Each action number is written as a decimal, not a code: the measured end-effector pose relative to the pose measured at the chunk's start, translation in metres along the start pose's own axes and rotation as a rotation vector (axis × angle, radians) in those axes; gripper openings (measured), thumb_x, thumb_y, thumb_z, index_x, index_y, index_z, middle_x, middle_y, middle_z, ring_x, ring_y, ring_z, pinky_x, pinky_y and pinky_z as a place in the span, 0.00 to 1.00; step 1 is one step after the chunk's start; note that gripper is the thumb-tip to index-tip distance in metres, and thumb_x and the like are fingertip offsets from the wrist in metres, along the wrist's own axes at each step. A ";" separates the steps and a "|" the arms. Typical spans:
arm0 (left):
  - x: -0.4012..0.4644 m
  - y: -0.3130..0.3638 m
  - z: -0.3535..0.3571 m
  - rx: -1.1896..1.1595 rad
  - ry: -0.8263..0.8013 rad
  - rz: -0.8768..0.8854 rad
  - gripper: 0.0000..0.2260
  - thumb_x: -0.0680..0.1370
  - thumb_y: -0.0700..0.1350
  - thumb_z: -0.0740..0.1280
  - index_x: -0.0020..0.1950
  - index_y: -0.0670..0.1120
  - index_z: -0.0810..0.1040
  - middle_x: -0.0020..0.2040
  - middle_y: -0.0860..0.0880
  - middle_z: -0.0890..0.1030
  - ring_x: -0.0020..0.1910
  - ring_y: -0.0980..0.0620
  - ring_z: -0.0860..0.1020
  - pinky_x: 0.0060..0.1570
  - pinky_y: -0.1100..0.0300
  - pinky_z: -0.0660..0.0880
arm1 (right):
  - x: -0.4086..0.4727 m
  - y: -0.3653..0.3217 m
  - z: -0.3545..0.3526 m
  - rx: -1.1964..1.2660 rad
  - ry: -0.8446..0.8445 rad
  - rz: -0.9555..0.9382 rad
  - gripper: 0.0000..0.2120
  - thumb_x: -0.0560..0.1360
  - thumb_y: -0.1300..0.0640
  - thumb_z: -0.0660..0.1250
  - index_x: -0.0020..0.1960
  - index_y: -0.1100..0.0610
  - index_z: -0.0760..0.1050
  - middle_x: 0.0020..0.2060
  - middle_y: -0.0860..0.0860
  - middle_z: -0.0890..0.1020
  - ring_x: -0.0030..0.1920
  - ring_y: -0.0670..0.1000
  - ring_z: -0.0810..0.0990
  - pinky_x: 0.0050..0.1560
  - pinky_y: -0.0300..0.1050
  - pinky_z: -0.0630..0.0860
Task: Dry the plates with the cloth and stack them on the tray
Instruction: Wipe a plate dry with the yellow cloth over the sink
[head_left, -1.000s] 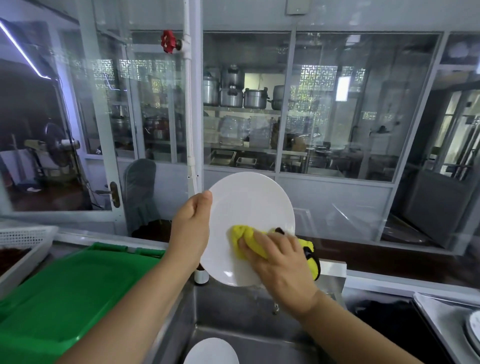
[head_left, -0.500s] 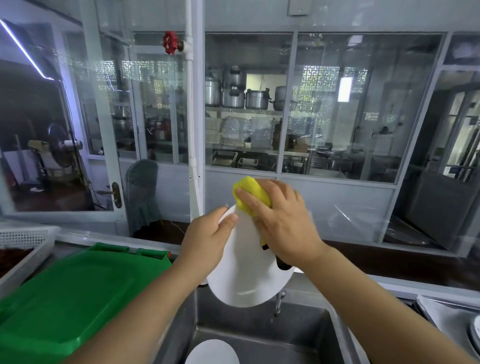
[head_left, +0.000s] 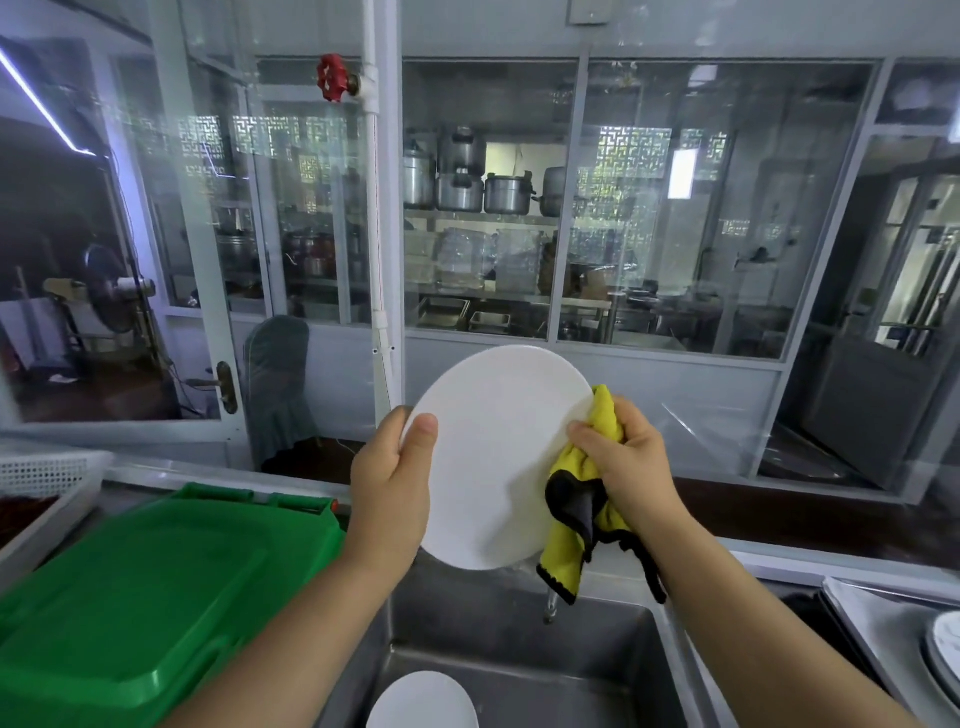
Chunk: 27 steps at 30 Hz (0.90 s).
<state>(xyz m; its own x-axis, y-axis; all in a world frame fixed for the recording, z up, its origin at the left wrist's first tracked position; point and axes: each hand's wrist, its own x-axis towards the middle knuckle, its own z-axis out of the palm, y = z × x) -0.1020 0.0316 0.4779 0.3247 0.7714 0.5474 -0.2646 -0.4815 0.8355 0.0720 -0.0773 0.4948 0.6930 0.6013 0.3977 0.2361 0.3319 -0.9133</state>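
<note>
While the left hand (head_left: 387, 480) grips the round white plate (head_left: 493, 457) by its left rim, with the thumb on the near face, the plate stands almost upright in the air above the steel sink (head_left: 519, 644). The right hand (head_left: 626, 457) is closed around the yellow cloth with black edging (head_left: 584, 519) and presses it against the right rim of the plate; the loose end of the cloth hangs down. A second white plate (head_left: 423, 701) lies at the bottom of the sink, near its front edge. On the counter at the left of the sink sits a green plastic lid (head_left: 156, 587). At the right edge of the counter, a metal tray (head_left: 878, 623) carries stacked white plates (head_left: 945, 654).
</note>
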 end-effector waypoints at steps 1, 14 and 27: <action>0.001 -0.003 -0.001 -0.013 -0.030 -0.045 0.09 0.80 0.50 0.61 0.43 0.52 0.77 0.40 0.57 0.82 0.39 0.60 0.79 0.35 0.67 0.75 | -0.001 -0.002 -0.003 -0.040 -0.003 0.003 0.09 0.73 0.67 0.67 0.45 0.54 0.77 0.30 0.44 0.81 0.32 0.43 0.79 0.32 0.35 0.75; 0.037 0.024 0.006 0.657 -0.508 0.129 0.18 0.78 0.56 0.64 0.31 0.48 0.72 0.28 0.49 0.73 0.29 0.50 0.72 0.32 0.57 0.63 | -0.009 -0.015 -0.007 -0.669 -0.139 -0.338 0.14 0.71 0.62 0.72 0.54 0.51 0.79 0.47 0.43 0.78 0.49 0.46 0.77 0.50 0.44 0.75; 0.004 0.016 0.021 -0.025 0.065 -0.077 0.17 0.75 0.57 0.67 0.37 0.43 0.79 0.34 0.41 0.80 0.32 0.50 0.78 0.33 0.56 0.73 | -0.019 -0.006 -0.021 0.064 0.129 0.029 0.05 0.74 0.64 0.68 0.47 0.56 0.78 0.39 0.52 0.80 0.37 0.48 0.79 0.37 0.42 0.78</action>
<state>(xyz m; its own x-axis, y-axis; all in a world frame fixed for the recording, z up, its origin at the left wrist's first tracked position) -0.0859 0.0185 0.4945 0.2851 0.8317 0.4765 -0.2641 -0.4097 0.8732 0.0712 -0.1059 0.4907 0.7815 0.5143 0.3531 0.1739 0.3640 -0.9150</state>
